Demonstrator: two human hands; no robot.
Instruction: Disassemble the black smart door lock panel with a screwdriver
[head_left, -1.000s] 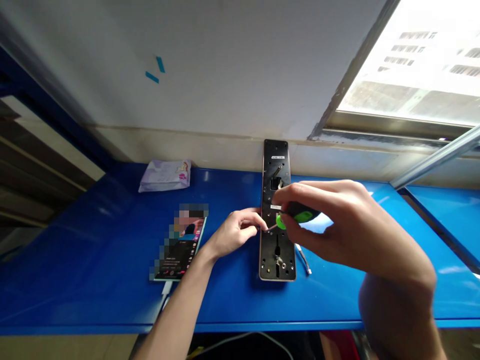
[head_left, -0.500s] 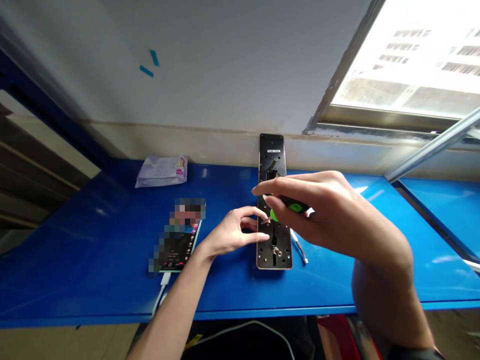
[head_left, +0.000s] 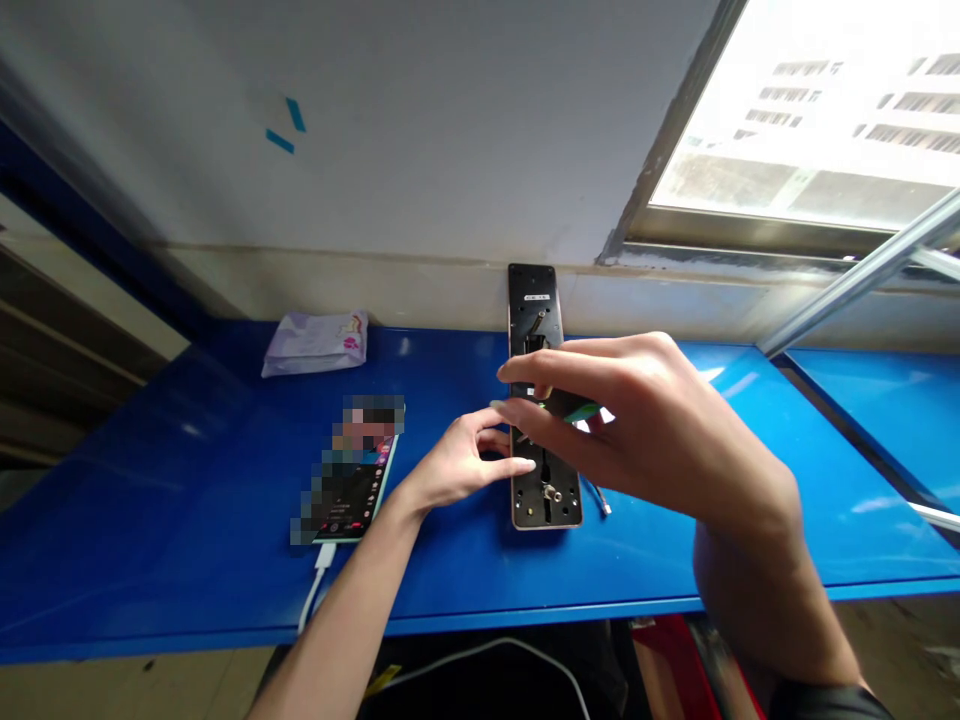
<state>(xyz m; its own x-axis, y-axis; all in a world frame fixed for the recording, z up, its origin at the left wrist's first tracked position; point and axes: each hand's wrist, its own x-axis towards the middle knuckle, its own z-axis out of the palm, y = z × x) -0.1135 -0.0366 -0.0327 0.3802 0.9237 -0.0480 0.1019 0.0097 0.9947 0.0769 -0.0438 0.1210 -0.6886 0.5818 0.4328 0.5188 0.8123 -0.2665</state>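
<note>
A black panel (head_left: 529, 492) lies mid-frame on the blue worktop (head_left: 457, 575). Over it, the right hand (head_left: 637, 410) grasps a black-and-green tool (head_left: 583, 411) — mostly hidden. The left hand (head_left: 461, 457) is at the panel's left edge, thumb over it — whether it grips anything, I cannot tell.

Pretty much all the daylight's coming from the window (head_left: 750, 175) at upper right, and it's totally blown out, with the buildings (head_left: 926, 100) outside washed nearly white. The blue desk (head_left: 450, 575) is super glossy, so there are white glare streaks on its right side. The wall (head_left: 450, 130) just sits there dull grey, and underneath the desk it's basically black. The right hand (head_left: 637, 410) catches light on top, darker by the wrist. Wide-angle stretch toward the edges, and the phone (head_left: 356, 490) screen's partly chunky pixel blocks, small text unreadable.
</note>
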